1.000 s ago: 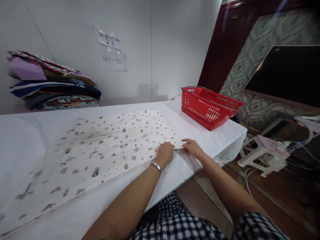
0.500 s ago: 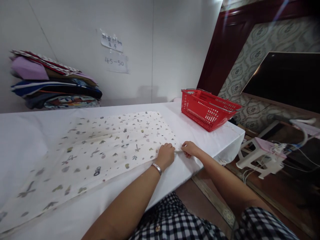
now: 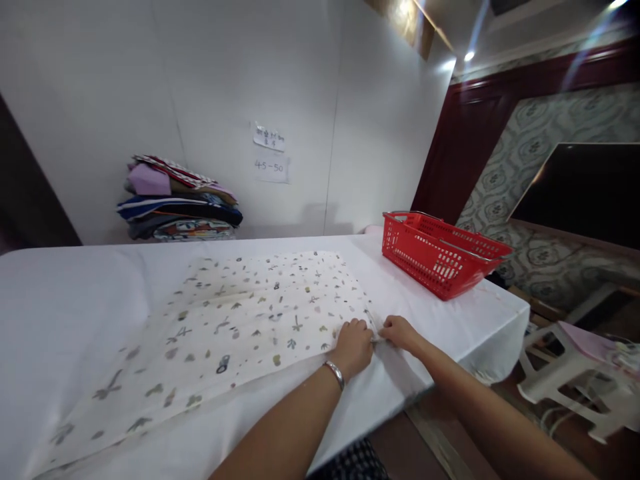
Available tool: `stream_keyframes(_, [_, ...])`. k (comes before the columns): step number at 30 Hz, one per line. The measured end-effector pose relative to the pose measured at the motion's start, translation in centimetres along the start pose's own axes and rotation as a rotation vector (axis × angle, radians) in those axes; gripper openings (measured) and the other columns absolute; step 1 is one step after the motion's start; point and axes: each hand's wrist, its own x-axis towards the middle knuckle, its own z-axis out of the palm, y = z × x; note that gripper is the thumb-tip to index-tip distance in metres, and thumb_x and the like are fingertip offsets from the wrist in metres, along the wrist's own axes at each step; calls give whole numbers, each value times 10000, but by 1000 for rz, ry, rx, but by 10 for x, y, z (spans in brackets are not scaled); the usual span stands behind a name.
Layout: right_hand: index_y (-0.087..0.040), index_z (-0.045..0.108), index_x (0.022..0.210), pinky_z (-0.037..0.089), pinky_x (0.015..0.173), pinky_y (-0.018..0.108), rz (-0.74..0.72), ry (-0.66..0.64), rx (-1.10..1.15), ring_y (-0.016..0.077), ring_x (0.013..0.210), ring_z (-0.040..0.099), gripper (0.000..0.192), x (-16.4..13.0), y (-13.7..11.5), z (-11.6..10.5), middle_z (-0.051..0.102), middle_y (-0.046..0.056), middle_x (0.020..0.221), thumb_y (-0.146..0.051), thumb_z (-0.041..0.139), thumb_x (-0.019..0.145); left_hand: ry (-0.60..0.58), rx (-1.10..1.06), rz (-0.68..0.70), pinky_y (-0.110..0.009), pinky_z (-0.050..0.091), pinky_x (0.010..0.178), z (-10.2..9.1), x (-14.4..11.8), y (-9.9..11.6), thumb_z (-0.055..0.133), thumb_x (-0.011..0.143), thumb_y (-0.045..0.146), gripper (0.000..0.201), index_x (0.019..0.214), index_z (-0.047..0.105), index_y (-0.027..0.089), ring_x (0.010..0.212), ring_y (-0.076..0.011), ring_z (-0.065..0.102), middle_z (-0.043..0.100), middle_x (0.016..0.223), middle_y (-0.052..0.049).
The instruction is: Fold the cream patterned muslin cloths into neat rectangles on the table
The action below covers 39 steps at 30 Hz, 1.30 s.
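A cream cloth [image 3: 270, 327] printed with small grey and green leaf shapes lies spread flat on the white-covered table. At its near right corner, my left hand [image 3: 354, 348], with a silver bracelet at the wrist, has its fingers curled over the edge and closed on the cloth. Just to the right, my right hand [image 3: 399, 332] pinches the corner tip of the same cloth. A short stretch of edge shows between the two hands. The fingertips of both hands are partly hidden.
A red plastic basket [image 3: 440, 257] stands at the table's back right. Folded fabrics [image 3: 183, 200] are piled at the back left against the grey wall. The white tablecloth [image 3: 460, 340] hangs over the right edge, with a white and pink stool [image 3: 575, 373] beyond.
The camera view has tilted up and turned left, so everything sits lower and further right. Both hands stay at the cloth's corner, with little change in their grip.
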Motion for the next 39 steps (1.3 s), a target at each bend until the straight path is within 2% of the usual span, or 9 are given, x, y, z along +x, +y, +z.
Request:
stream_keyframes(6, [-192, 434, 677, 428, 484, 202, 42, -73, 260, 106, 488, 548, 78, -8, 3, -3, 525, -41, 502, -174, 502, 711, 13, -15, 1, -355, 381, 793, 0, -3, 0, 502, 797, 191, 100, 875, 564, 177, 950, -219, 473, 555, 966, -66])
stream_keyframes(12, [-210, 395, 664, 336, 390, 180, 133, -8, 502, 79, 378, 420, 122, -3, 17, -17, 418, -76, 429, -173, 508, 687, 1, 12, -14, -363, 387, 782, -3, -5, -2, 441, 814, 133, 135, 869, 560, 168, 944, -218, 473, 560, 969, -76])
stream_keyframes(14, [-211, 439, 729, 333, 379, 187, 160, -46, 494, 91, 374, 426, 108, -3, 19, -18, 434, -71, 433, -181, 532, 682, 10, 18, -18, -364, 387, 777, -1, -6, -4, 443, 814, 130, 129, 846, 562, 167, 939, -217, 473, 564, 967, -74])
stream_keyframes(18, [-222, 488, 941, 439, 457, 225, 181, -123, 515, 119, 467, 531, 275, -7, 23, -17, 543, -35, 560, -227, 596, 688, 37, 34, -24, -362, 379, 772, 1, -15, -7, 460, 812, 130, 110, 842, 560, 165, 936, -215, 471, 568, 966, -79])
stream_keyframes(21, [-218, 514, 849, 438, 455, 230, 209, -164, 448, 122, 483, 546, 205, -6, 32, -18, 552, -15, 587, -313, 622, 703, 37, 63, -28, -356, 373, 761, -1, -26, -9, 466, 814, 128, 100, 843, 554, 164, 921, -210, 469, 568, 933, -76])
stream_keyframes(26, [-199, 475, 584, 273, 362, 208, 105, -199, 158, 88, 373, 420, 258, 8, 43, -23, 505, -13, 469, -370, 590, 740, -1, 100, -33, -342, 368, 770, -13, -46, -19, 441, 851, 158, 105, 832, 545, 159, 908, -199, 468, 560, 947, -76])
stream_keyframes(30, [-176, 510, 546, 279, 397, 214, -35, -88, -30, 85, 371, 396, 231, 6, 24, -34, 482, -18, 385, -280, 596, 734, -52, 99, -54, -345, 376, 773, -27, -56, -25, 438, 859, 162, 116, 848, 553, 162, 917, -204, 473, 560, 959, -74])
stream_keyframes(36, [-169, 498, 602, 265, 402, 196, -48, -98, 204, 69, 396, 394, 214, 5, -22, -55, 475, -41, 413, -301, 619, 719, -38, 58, -63, -344, 372, 808, -36, -56, -28, 476, 841, 162, 96, 881, 562, 180, 960, -209, 473, 564, 985, -65])
stream_keyframes(39, [-177, 482, 661, 292, 423, 171, -110, -135, 407, 54, 445, 434, 249, 7, -31, -55, 502, -50, 501, -366, 630, 728, -24, 66, -81, -340, 372, 786, -38, -56, -29, 474, 843, 168, 110, 902, 565, 186, 945, -207, 477, 561, 977, -63])
